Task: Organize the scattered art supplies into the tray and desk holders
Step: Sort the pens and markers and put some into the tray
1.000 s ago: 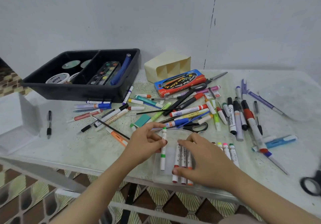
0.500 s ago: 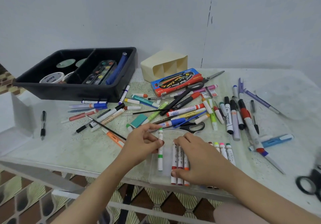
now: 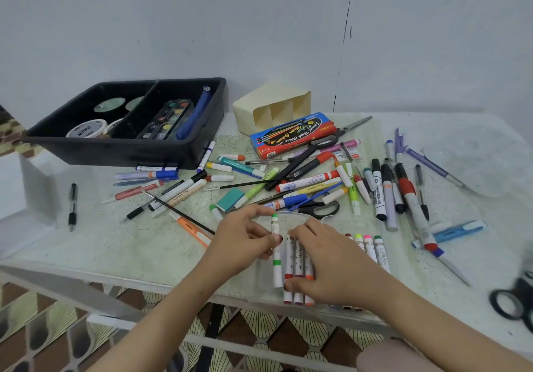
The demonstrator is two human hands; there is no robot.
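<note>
A row of white markers with coloured caps lies in a clear plastic case [image 3: 291,216] near the table's front edge. My left hand [image 3: 245,240] pinches a green-capped marker [image 3: 276,252] at the left end of the row. My right hand [image 3: 328,262] rests over the red and orange markers [image 3: 298,280] beside it, fingers spread flat on them. More markers [image 3: 370,246] of the set show to the right of that hand. Many pens, markers and brushes [image 3: 305,182] lie scattered behind. The black tray [image 3: 138,152] stands at the back left, the cream desk holder [image 3: 272,106] beside it.
The tray holds tape rolls [image 3: 86,129], a paint palette [image 3: 167,119] and a blue tool. A red and blue paint box [image 3: 291,135], black scissors [image 3: 317,207], a lone black pen [image 3: 72,205] at the left and black tape or scissors [image 3: 513,299] at the far right lie on the table.
The green-capped marker in my left hand has shifted slightly closer to the row under my right hand. Both hands stay in almost the same place.
</note>
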